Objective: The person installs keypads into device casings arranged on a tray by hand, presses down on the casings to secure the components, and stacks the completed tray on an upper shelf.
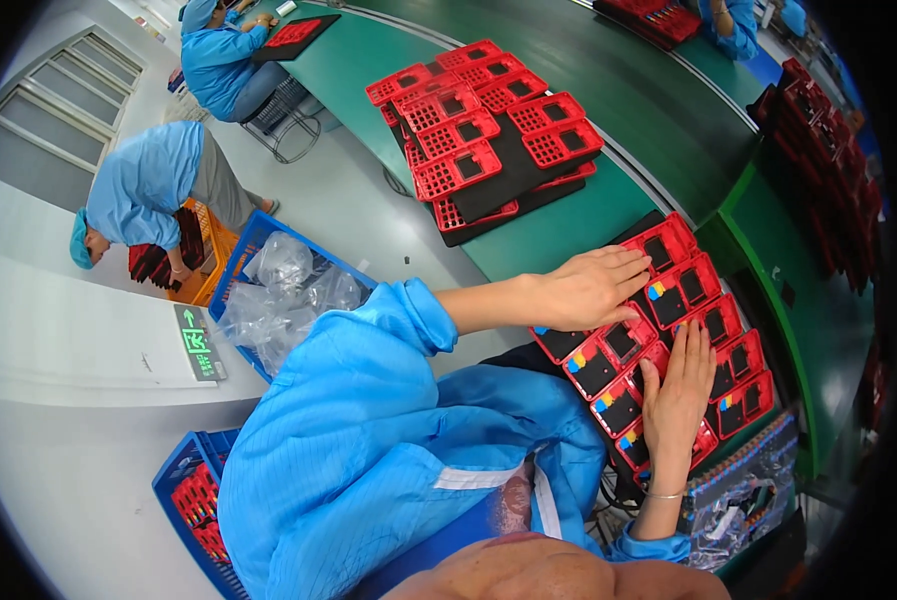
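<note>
Rows of red plastic device housings (693, 283), each with a square window and a black pad, lie on a dark board in front of me. Several have small blue and yellow pieces at one end. My left hand (588, 290) lies over the left housings with its fingers stretched out, fingertips on their frames. Flat on the nearer middle housings rests my right hand (678, 385), fingers extended and pointing away from me. Neither hand shows anything held, though the palms hide the parts beneath them.
Stacked black boards with red housings (458, 168) stand on the green bench (488, 255). At left are a blue crate (230, 280) of clear plastic bags and another blue crate (183, 470) of red parts. A blue-sleeved person (148, 185) bends over an orange crate (214, 262).
</note>
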{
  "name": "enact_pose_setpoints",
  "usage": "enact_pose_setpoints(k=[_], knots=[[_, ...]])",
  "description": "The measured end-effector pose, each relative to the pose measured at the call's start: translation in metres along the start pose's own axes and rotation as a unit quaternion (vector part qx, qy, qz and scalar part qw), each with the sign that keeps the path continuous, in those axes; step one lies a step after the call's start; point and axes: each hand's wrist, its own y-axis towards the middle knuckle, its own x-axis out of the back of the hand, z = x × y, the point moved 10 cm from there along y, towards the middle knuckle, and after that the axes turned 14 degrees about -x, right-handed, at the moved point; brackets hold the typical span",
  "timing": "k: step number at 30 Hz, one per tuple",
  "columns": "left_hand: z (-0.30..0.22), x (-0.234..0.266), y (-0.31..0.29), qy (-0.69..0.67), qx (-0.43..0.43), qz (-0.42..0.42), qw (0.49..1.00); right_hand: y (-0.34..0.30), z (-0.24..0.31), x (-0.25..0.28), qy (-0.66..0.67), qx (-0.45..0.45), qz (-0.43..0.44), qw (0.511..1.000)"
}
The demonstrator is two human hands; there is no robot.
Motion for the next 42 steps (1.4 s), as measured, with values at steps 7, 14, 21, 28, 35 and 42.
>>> enact_pose_setpoints(k=[7, 14, 21, 28, 35, 42], knots=[[0.0, -0.005, -0.002, 0.061, -0.002, -0.013, 0.998, 0.004, 0.0, 0.003, -0.008, -0.012, 0.017, 1.0], [0.003, -0.006, 0.006, 0.004, 0.016, 0.046, 0.999, -0.001, -0.003, 0.004, -0.009, -0.016, 0.017, 1.0], [0.005, -0.012, -0.001, 0.007, -0.015, 0.018, 1.0, -0.028, -0.032, -0.001, -0.08, -0.11, 0.027, 0.99], [0.0, -0.006, -0.004, 0.018, -0.016, 0.026, 0.999, -0.029, -0.038, 0.016, -0.019, -0.12, -0.006, 0.993], [-0.017, 0.0, -0.024, -0.005, 0.025, 0.035, 0.999, -0.052, -0.05, 0.012, -0.08, -0.104, -0.056, 0.99], [-0.006, 0.006, -0.023, 0.01, 0.038, 0.085, 0.996, -0.045, -0.05, 0.025, -0.008, -0.121, -0.031, 0.992]])
